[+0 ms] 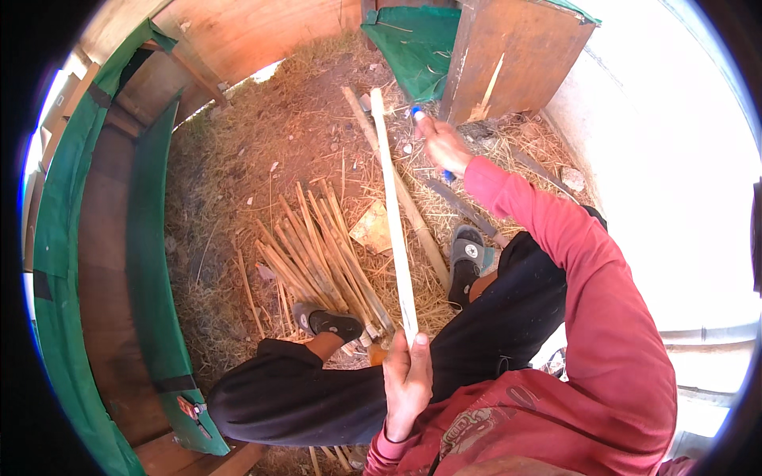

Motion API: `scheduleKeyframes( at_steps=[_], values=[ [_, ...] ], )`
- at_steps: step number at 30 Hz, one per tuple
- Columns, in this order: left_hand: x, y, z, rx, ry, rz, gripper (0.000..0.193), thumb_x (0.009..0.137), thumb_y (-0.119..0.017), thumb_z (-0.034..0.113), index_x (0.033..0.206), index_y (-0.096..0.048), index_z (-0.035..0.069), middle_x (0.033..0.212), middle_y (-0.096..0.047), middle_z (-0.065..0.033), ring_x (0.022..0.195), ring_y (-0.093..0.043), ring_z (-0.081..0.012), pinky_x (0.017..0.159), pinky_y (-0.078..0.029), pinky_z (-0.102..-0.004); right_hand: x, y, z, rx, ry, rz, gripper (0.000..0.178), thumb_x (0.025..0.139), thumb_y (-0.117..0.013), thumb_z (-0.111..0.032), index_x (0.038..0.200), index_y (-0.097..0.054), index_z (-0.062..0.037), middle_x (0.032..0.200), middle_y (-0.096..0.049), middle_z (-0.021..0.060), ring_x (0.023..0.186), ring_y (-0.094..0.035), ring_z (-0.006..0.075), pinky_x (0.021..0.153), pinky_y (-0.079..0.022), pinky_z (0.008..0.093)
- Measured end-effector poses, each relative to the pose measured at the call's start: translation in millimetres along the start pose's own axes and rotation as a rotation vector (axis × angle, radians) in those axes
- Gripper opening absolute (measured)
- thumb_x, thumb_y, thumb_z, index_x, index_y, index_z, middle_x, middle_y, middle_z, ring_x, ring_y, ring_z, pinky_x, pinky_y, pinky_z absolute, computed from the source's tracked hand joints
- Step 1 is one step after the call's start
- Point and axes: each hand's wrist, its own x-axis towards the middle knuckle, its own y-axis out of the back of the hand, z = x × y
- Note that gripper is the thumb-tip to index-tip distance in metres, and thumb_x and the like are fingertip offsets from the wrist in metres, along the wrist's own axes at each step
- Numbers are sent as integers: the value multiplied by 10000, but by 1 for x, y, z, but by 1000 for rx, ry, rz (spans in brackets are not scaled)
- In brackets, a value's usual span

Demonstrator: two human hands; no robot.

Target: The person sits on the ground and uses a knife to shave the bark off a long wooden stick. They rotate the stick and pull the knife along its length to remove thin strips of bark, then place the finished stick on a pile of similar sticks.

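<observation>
My left hand point(408, 379) is closed around the lower end of a long pale wooden strip point(390, 206), which looks like split bamboo. The strip rises away from me, its far end near a darker pole on the ground. To the right of that far end, my right hand point(444, 147) grips a slim blue-ended tool point(417, 112). Blue shows at both sides of the fist, but the tool's kind cannot be made out. Below the held strip, a bundle of similar split strips point(317, 258) fans out on the ground by my left foot.
A long pole point(409, 206) lies beyond the held strip. A dark flat blade point(468, 211) rests near my right shoe point(465, 258). Green-edged wooden panels point(147, 238) stand at left, a wooden board point(516, 59) at the back right. Straw covers much of the soil.
</observation>
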Motion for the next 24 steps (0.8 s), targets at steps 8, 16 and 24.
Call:
scheduleKeyframes(
  at_steps=[8, 16, 24],
  values=[
    [1, 27, 7, -568, 178, -152, 276, 1029, -390, 319, 925, -478, 79, 424, -342, -6, 268, -229, -81, 308, -194, -211, -51, -19, -37, -476, 565, -52, 322, 999, -435, -394, 1080, -494, -87, 537, -493, 96, 429, -505, 242, 447, -386, 402],
    [7, 35, 14, -651, 170, -117, 278, 1027, -392, 335, 929, -467, 85, 404, -334, 1, 259, -230, -81, 304, -184, -214, -113, -49, -62, -223, 776, -434, 374, 910, -617, -268, 1220, -471, -119, 688, -634, 59, 488, -595, 211, 467, -456, 358],
    [4, 28, 20, -731, 143, -102, 334, 1022, -365, 416, 857, -384, 126, 400, -300, 3, 265, -179, -81, 307, -152, -216, -148, -51, -72, -414, 822, -283, 390, 919, -561, -445, 852, -587, -61, 598, -575, 114, 478, -567, 320, 441, -430, 426]
  ],
)
